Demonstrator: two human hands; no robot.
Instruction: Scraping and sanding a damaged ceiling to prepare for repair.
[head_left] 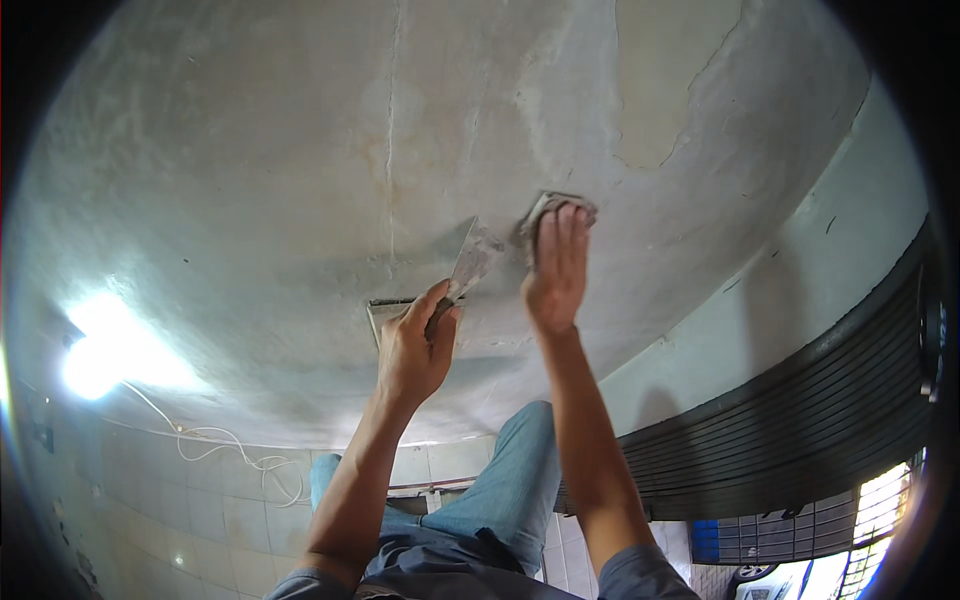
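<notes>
My left hand (412,345) is closed round the handle of a putty knife (474,262). Its flat blade, smeared with grey, points up and to the right, close to the wall (300,190). Behind that hand a rectangular wall box (377,318) shows only in part. Further right, my right hand (560,270) presses a grey, crumpled-looking pad (548,205) against the wall, fingers stretched over it. Whether the pad is sandpaper or cloth, I cannot tell. A thin vertical crack (391,140) runs down the wall above my left hand.
A bright lamp (90,365) shines at the left, with a white cable (225,432) trailing over the tiled floor (190,490). A dark ribbed shutter (780,420) curves along the right. An irregular, paler patch (660,90) marks the upper wall.
</notes>
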